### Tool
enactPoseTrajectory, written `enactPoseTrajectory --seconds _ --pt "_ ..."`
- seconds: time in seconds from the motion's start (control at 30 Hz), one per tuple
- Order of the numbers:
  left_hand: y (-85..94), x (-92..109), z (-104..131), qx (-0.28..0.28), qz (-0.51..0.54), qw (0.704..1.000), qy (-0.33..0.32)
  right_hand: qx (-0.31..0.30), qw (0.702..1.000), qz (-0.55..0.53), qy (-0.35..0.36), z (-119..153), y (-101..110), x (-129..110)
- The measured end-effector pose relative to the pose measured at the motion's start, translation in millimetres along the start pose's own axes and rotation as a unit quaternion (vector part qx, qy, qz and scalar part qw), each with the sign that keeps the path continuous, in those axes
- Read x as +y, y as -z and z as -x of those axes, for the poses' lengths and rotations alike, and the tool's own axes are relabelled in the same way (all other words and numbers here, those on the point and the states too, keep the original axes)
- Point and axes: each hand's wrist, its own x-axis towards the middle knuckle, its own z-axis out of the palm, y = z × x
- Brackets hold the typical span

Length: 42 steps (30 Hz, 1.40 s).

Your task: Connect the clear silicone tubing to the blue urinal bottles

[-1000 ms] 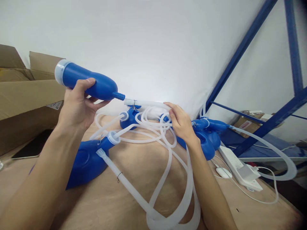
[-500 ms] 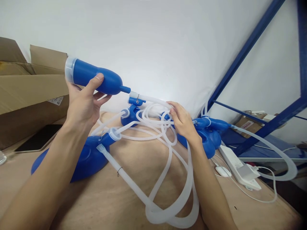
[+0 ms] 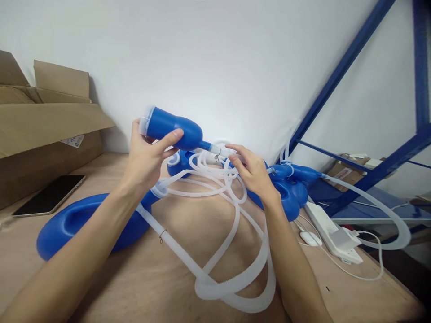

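Note:
My left hand point(image 3: 146, 157) is wrapped round a blue bottle-shaped plastic part point(image 3: 178, 128) with a clear cap at its wide end, held tilted above the table. Its narrow nozzle meets the end of a translucent hose point(image 3: 224, 152); how deep it sits inside I cannot tell. A small wire clamp point(image 3: 217, 155) hangs round that hose end. Just behind the clamp, my right hand point(image 3: 252, 172) grips the hose between thumb and fingers. Below my left forearm lies a large blue container point(image 3: 63, 224) with another hose point(image 3: 178, 251) in front of it.
Coiled thin tubing point(image 3: 215, 172) and more blue containers point(image 3: 289, 199) cover the middle and right. A cardboard box point(image 3: 50, 130) and a phone point(image 3: 50, 195) are at left. At right are a white power strip point(image 3: 323, 220) with cables and a blue metal rack point(image 3: 343, 67).
My left hand has carried the blue part right and downward. Its nozzle, apart from the hose end before, now meets it. My right hand still grips the hose.

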Motion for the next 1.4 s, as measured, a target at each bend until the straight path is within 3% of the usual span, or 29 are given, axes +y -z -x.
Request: enactPoseTrajectory --seconds 0.33,0.53,0.77,1.0,1.27,1.4 --pt "-7.0 -9 11 -0.039 0.005 0.999 0.006 0.007 0.997 0.032 0.065 6 10 -7" --pt "6.9 -6 3 -0.054 -0.098 0.992 -0.051 0.009 0.997 0.046 0.060 7 18 -7" --pt "18.7 14 -1 -0.136 -0.257 0.932 -0.215 0.058 0.998 0.018 0.032 14 28 -24" --pt "11.4 17 6 -0.181 -0.225 0.896 -0.337 0.073 0.997 0.010 -0.019 20 42 -42" --pt "3.3 20 12 -0.263 -0.260 0.821 -0.435 0.089 0.995 0.051 -0.015 18 38 -63" --pt "6.8 11 8 -0.238 -0.305 0.819 -0.423 0.068 0.996 0.043 -0.029 18 49 -54"
